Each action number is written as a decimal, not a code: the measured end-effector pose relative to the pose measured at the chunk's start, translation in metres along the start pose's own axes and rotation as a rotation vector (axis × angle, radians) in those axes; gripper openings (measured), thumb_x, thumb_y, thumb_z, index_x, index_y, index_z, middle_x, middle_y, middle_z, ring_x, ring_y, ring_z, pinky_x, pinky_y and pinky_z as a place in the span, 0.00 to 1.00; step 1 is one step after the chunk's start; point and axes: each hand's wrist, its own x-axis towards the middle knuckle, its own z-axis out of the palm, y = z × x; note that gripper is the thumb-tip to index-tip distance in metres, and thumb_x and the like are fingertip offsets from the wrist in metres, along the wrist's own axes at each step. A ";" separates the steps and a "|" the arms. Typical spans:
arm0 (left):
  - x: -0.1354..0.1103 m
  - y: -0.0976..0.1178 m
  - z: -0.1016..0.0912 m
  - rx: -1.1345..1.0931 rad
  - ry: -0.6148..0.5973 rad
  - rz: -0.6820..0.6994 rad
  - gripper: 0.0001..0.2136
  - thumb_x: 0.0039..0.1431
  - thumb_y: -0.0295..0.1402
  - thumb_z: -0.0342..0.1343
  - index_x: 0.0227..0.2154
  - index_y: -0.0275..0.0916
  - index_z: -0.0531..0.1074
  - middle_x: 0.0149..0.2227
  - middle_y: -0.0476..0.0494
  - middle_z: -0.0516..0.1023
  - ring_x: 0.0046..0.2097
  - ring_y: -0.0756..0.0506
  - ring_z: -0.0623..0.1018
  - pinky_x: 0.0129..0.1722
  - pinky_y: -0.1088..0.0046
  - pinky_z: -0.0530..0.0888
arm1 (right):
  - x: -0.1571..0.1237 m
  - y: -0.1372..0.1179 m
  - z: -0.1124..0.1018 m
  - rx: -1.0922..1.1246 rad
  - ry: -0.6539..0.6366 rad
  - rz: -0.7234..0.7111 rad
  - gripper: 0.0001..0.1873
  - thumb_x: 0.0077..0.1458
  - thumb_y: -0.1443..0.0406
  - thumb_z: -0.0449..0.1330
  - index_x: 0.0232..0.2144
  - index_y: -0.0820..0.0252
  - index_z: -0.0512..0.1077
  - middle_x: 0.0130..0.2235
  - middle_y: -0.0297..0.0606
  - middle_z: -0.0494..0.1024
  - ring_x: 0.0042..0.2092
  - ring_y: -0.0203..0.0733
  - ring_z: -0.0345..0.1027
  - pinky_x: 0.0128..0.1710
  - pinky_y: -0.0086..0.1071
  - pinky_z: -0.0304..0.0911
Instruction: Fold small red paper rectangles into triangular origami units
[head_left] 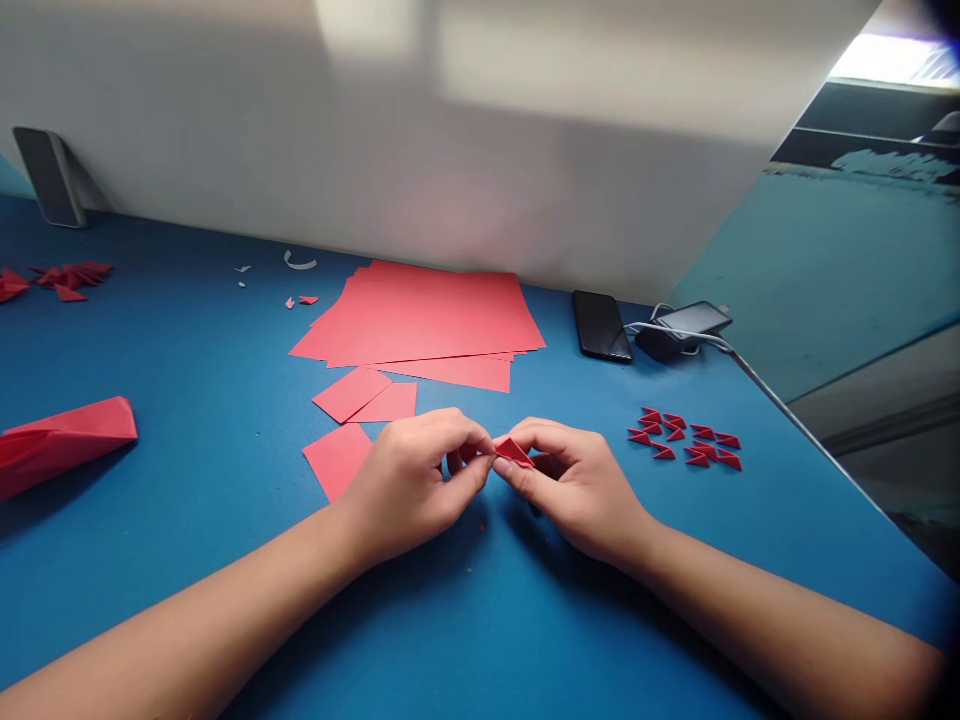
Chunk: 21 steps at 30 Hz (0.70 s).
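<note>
Between my two hands, above the blue table, is a small folded piece of red paper. My left hand pinches its left tip between thumb and forefinger. On the other side, my right hand grips the body of the piece, thumb in front and fingers behind. Small red paper rectangles lie beside and partly behind my left hand. To the right of my right hand, several small folded red paper triangles are spread in a loose group.
A stack of large red sheets lies behind my hands. A black phone and a charger with a white cable are at the back right. On the left are a folded red paper form, more folded pieces and an upright phone.
</note>
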 end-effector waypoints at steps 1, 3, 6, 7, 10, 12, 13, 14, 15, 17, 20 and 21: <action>0.001 0.001 -0.001 -0.038 -0.003 -0.058 0.04 0.56 0.26 0.55 0.28 0.36 0.74 0.25 0.50 0.74 0.26 0.54 0.71 0.25 0.80 0.67 | 0.000 0.000 0.000 0.007 0.005 0.001 0.08 0.56 0.63 0.59 0.29 0.62 0.74 0.31 0.36 0.73 0.30 0.35 0.64 0.26 0.28 0.59; 0.003 0.003 -0.001 -0.100 -0.020 -0.184 0.04 0.55 0.29 0.57 0.27 0.36 0.74 0.25 0.50 0.75 0.26 0.53 0.72 0.24 0.80 0.67 | 0.001 0.001 -0.001 0.023 0.015 0.014 0.08 0.57 0.63 0.59 0.30 0.62 0.75 0.31 0.37 0.73 0.29 0.34 0.64 0.25 0.27 0.58; 0.004 0.004 -0.002 -0.195 -0.044 -0.366 0.06 0.54 0.34 0.59 0.28 0.37 0.76 0.24 0.49 0.77 0.26 0.52 0.73 0.24 0.79 0.68 | 0.002 0.001 -0.001 0.041 0.023 0.030 0.08 0.56 0.63 0.60 0.30 0.61 0.76 0.31 0.36 0.73 0.29 0.33 0.64 0.25 0.27 0.58; 0.004 0.004 -0.002 -0.236 -0.050 -0.416 0.07 0.54 0.35 0.59 0.29 0.37 0.76 0.24 0.49 0.77 0.25 0.52 0.73 0.24 0.79 0.68 | 0.002 0.002 -0.001 0.044 0.024 0.033 0.08 0.56 0.63 0.60 0.29 0.61 0.76 0.30 0.36 0.73 0.29 0.33 0.64 0.25 0.27 0.58; 0.005 0.003 -0.001 -0.368 -0.063 -0.537 0.09 0.54 0.39 0.60 0.30 0.37 0.77 0.24 0.50 0.76 0.24 0.52 0.72 0.23 0.79 0.69 | 0.003 0.002 -0.001 0.039 0.041 0.047 0.08 0.56 0.62 0.61 0.28 0.61 0.77 0.31 0.36 0.74 0.29 0.33 0.65 0.24 0.27 0.58; 0.006 0.004 -0.001 -0.427 -0.064 -0.591 0.11 0.53 0.40 0.61 0.30 0.37 0.77 0.24 0.50 0.76 0.23 0.52 0.72 0.22 0.79 0.69 | 0.003 0.002 -0.001 0.037 0.063 0.057 0.08 0.55 0.62 0.62 0.29 0.60 0.78 0.31 0.37 0.74 0.29 0.34 0.65 0.24 0.27 0.58; 0.006 0.004 0.000 -0.442 -0.066 -0.606 0.11 0.53 0.41 0.61 0.29 0.36 0.77 0.23 0.50 0.75 0.23 0.53 0.72 0.22 0.79 0.69 | 0.002 0.003 -0.001 0.040 0.072 0.059 0.08 0.55 0.61 0.62 0.30 0.60 0.79 0.32 0.37 0.74 0.30 0.34 0.66 0.24 0.27 0.58; 0.006 0.005 0.000 -0.451 -0.070 -0.615 0.12 0.53 0.41 0.60 0.29 0.36 0.77 0.23 0.50 0.75 0.22 0.53 0.71 0.21 0.79 0.69 | 0.002 0.003 0.000 0.044 0.080 0.061 0.08 0.55 0.61 0.62 0.32 0.59 0.79 0.33 0.37 0.74 0.30 0.34 0.66 0.23 0.27 0.58; 0.005 0.005 0.000 -0.459 -0.073 -0.616 0.12 0.54 0.41 0.60 0.28 0.36 0.77 0.23 0.50 0.74 0.22 0.53 0.71 0.21 0.79 0.68 | 0.002 0.004 0.000 0.048 0.085 0.061 0.08 0.55 0.61 0.62 0.33 0.58 0.79 0.33 0.37 0.74 0.31 0.35 0.67 0.23 0.27 0.59; 0.005 0.006 0.000 -0.479 -0.072 -0.601 0.11 0.55 0.40 0.59 0.29 0.36 0.78 0.23 0.50 0.74 0.22 0.54 0.70 0.20 0.80 0.68 | 0.002 0.004 0.000 0.050 0.086 0.062 0.09 0.55 0.60 0.62 0.35 0.57 0.80 0.33 0.38 0.75 0.32 0.37 0.68 0.24 0.27 0.60; 0.003 0.006 0.001 -0.508 -0.052 -0.559 0.10 0.55 0.39 0.59 0.30 0.37 0.78 0.22 0.51 0.73 0.22 0.54 0.69 0.21 0.80 0.67 | 0.001 0.004 0.001 0.013 0.107 0.045 0.09 0.55 0.60 0.62 0.35 0.55 0.80 0.34 0.37 0.75 0.36 0.38 0.70 0.27 0.28 0.63; 0.003 0.005 0.001 -0.516 -0.048 -0.544 0.09 0.55 0.38 0.59 0.30 0.37 0.78 0.22 0.51 0.73 0.22 0.54 0.70 0.21 0.80 0.68 | 0.001 0.004 0.002 -0.013 0.116 0.031 0.09 0.56 0.60 0.62 0.35 0.55 0.80 0.34 0.37 0.75 0.37 0.39 0.70 0.29 0.28 0.63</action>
